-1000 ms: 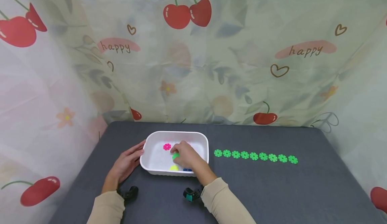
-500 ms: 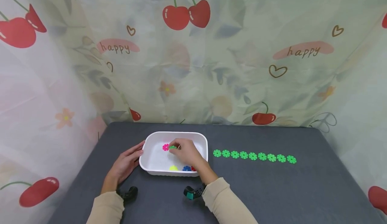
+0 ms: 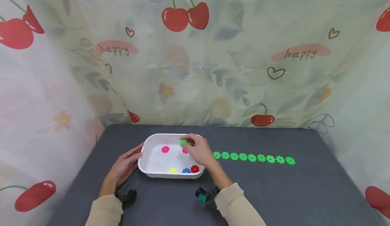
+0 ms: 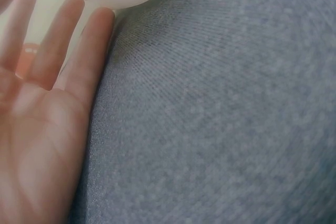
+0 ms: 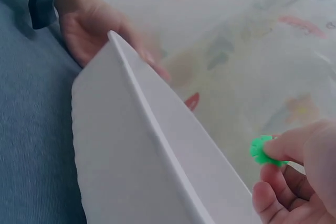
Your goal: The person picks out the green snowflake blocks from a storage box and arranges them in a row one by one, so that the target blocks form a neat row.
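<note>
My right hand (image 3: 199,148) pinches a green snowflake disc (image 3: 183,143) between thumb and fingertips, over the right part of a white plastic tub (image 3: 152,174). The right wrist view shows the notched green disc (image 5: 261,149) above the tub's rim. Against the tub's left side rests my left hand (image 3: 124,166), its fingers straight and fingertips at the wall, as the left wrist view also shows. Inside the tub lie pink discs (image 3: 165,149), a yellow disc (image 3: 172,170), a blue disc (image 3: 186,170) and a red disc (image 3: 194,168).
To the right of the tub, a row of several green discs (image 3: 252,158) lies flat on the dark grey tablecloth (image 3: 274,192). A printed curtain (image 3: 195,83) hangs behind the table and along both sides.
My right hand has lifted the green disc off the tub's floor and carried it up and to the right. The left hand stays at the tub's side.
</note>
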A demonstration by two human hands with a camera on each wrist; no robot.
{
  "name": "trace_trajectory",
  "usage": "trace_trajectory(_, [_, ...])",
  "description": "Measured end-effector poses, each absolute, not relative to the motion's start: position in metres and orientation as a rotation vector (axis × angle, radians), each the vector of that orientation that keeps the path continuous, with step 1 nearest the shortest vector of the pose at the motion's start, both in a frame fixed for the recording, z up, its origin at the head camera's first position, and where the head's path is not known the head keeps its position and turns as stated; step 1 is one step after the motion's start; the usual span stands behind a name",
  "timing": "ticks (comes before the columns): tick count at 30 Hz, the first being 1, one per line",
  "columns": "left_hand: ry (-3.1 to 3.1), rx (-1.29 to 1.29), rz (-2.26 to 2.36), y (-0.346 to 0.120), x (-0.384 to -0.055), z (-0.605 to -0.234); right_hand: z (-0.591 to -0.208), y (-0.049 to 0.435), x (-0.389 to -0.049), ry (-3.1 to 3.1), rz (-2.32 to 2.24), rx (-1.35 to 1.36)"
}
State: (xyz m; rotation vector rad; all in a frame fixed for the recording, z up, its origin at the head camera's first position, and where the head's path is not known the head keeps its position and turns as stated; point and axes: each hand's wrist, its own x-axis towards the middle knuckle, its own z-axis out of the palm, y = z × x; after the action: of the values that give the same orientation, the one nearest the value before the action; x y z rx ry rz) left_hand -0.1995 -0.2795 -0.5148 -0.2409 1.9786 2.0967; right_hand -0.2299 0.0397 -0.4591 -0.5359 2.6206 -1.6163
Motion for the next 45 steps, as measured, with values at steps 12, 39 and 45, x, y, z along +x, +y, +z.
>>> trace_trajectory(12, [1.981,-0.248,2.089,-0.284,-0.201,-0.520,-0.463,0.078,-0.232,2.655,-1.793,-0.377])
trace_trajectory(39, [1.989,-0.256,2.047,-0.281,-0.202,-0.514,-0.486,0.188,-0.231,2.719,-1.784,-0.061])
trace_trajectory(45, [1.973,-0.253,2.057,-0.281,-0.201,-0.515,-0.492,0.217,-0.229,2.777,-1.715,-0.003])
